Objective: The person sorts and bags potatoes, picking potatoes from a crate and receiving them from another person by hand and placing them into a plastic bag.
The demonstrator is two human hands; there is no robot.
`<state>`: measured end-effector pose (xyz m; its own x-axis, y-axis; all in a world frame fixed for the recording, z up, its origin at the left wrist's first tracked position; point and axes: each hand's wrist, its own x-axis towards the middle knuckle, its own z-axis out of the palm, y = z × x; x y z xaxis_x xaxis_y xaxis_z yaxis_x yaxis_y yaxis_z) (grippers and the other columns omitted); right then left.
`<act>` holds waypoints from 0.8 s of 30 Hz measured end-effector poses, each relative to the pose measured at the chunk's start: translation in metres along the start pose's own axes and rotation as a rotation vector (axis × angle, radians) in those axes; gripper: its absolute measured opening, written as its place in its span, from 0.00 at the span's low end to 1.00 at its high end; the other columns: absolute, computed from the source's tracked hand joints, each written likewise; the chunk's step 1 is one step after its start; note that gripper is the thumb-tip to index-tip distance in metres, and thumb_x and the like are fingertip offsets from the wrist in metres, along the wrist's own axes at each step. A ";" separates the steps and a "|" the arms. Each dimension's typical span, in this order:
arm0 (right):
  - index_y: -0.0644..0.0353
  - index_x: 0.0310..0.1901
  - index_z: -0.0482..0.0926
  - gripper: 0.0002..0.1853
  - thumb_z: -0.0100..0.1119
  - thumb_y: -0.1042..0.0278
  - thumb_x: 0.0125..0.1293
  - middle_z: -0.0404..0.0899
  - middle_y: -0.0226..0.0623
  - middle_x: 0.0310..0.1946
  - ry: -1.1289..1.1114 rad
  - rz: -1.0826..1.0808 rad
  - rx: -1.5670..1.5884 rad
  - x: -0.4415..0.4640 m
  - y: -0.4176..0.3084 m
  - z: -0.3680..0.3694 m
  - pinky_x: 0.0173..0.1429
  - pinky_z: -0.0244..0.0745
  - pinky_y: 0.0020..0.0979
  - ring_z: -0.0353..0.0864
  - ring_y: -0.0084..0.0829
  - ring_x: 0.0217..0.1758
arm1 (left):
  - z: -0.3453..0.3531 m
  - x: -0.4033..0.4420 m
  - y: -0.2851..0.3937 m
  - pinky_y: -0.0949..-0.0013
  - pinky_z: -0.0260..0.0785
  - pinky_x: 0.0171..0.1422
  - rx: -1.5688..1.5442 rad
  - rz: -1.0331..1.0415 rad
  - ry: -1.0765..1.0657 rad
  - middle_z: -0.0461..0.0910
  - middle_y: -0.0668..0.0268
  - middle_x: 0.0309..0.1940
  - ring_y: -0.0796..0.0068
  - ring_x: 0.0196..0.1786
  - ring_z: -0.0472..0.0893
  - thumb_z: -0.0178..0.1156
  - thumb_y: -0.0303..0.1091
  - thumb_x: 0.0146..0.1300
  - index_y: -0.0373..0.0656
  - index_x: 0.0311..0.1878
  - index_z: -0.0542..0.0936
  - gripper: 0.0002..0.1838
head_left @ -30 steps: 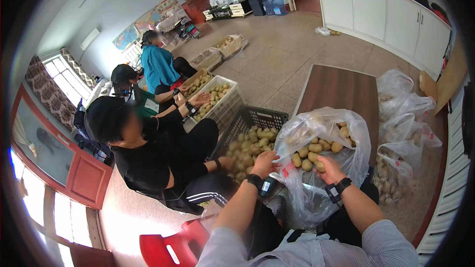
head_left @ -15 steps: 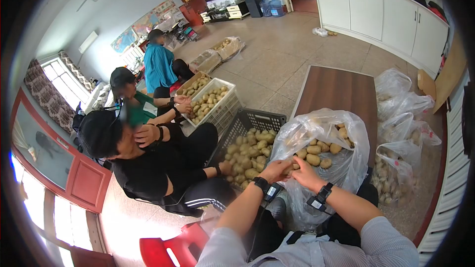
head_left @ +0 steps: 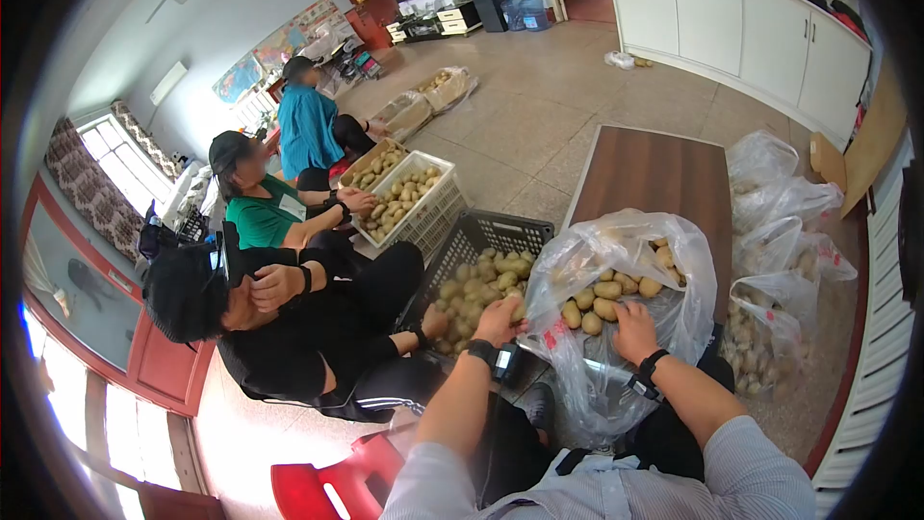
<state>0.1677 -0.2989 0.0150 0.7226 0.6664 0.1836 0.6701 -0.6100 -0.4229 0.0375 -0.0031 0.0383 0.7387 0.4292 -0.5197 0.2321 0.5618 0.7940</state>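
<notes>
Potatoes (head_left: 604, 309) (tan); inside plastic bag (head_left: 709, 272)

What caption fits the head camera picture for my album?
Potato time: left hand at the black crate, right hand at the plastic bag, potatoes in both.

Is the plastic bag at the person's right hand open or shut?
Open: the plastic bag has its mouth spread wide, showing potatoes inside, near the right hand.
</notes>
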 end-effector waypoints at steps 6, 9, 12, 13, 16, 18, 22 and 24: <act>0.57 0.56 0.72 0.28 0.65 0.72 0.49 0.69 0.41 0.60 -0.003 0.002 -0.051 -0.004 0.016 0.004 0.62 0.69 0.48 0.67 0.48 0.63 | -0.029 0.005 0.001 0.64 0.74 0.31 -0.126 -0.012 0.154 0.76 0.60 0.36 0.63 0.33 0.78 0.59 0.39 0.66 0.40 0.51 0.73 0.16; 0.58 0.54 0.73 0.26 0.65 0.73 0.50 0.69 0.42 0.58 -0.015 0.024 -0.091 -0.008 0.024 0.011 0.59 0.71 0.47 0.69 0.49 0.60 | -0.040 0.005 0.000 0.65 0.76 0.27 -0.130 -0.006 0.154 0.77 0.58 0.37 0.65 0.29 0.78 0.58 0.39 0.67 0.39 0.51 0.71 0.16; 0.60 0.51 0.74 0.22 0.62 0.75 0.52 0.70 0.44 0.56 -0.040 0.044 -0.120 -0.011 0.027 0.018 0.58 0.72 0.46 0.70 0.49 0.57 | -0.039 0.000 0.007 0.65 0.75 0.26 -0.093 -0.052 0.216 0.76 0.58 0.38 0.64 0.29 0.77 0.58 0.39 0.66 0.40 0.52 0.71 0.17; 0.61 0.50 0.74 0.19 0.60 0.75 0.53 0.70 0.45 0.54 -0.050 0.045 -0.131 -0.011 0.028 0.020 0.57 0.73 0.46 0.71 0.50 0.55 | -0.040 0.000 0.008 0.65 0.75 0.26 -0.046 -0.064 0.253 0.76 0.58 0.38 0.64 0.29 0.77 0.59 0.39 0.66 0.41 0.53 0.71 0.17; 0.62 0.50 0.75 0.19 0.58 0.77 0.52 0.72 0.46 0.51 -0.049 0.031 -0.121 -0.014 0.024 0.018 0.56 0.73 0.45 0.72 0.50 0.53 | -0.038 0.001 0.007 0.63 0.75 0.28 -0.083 -0.025 0.344 0.73 0.59 0.42 0.63 0.33 0.78 0.60 0.42 0.65 0.39 0.52 0.72 0.20; 0.62 0.49 0.75 0.19 0.58 0.77 0.52 0.72 0.45 0.50 -0.054 0.038 -0.100 -0.012 0.025 0.023 0.56 0.72 0.45 0.72 0.50 0.53 | -0.039 0.001 0.006 0.64 0.77 0.29 -0.083 -0.016 0.344 0.72 0.58 0.43 0.63 0.33 0.78 0.60 0.42 0.65 0.38 0.52 0.71 0.20; 0.61 0.49 0.73 0.18 0.63 0.72 0.55 0.72 0.47 0.49 -0.073 0.070 -0.069 -0.013 0.019 0.016 0.56 0.73 0.46 0.72 0.49 0.54 | -0.049 0.007 0.003 0.66 0.76 0.28 -0.056 -0.024 0.337 0.74 0.59 0.39 0.64 0.31 0.78 0.60 0.41 0.66 0.38 0.49 0.72 0.18; 0.60 0.48 0.73 0.17 0.64 0.70 0.57 0.73 0.48 0.47 -0.081 0.083 -0.049 -0.013 0.012 0.009 0.55 0.73 0.46 0.72 0.50 0.54 | -0.051 0.008 0.002 0.67 0.76 0.28 -0.051 -0.015 0.314 0.74 0.59 0.37 0.65 0.30 0.78 0.60 0.41 0.66 0.38 0.48 0.72 0.17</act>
<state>0.1652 -0.3108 -0.0008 0.7608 0.6444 0.0766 0.6178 -0.6832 -0.3893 0.0118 0.0376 0.0195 0.5021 0.6135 -0.6095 0.2037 0.6011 0.7728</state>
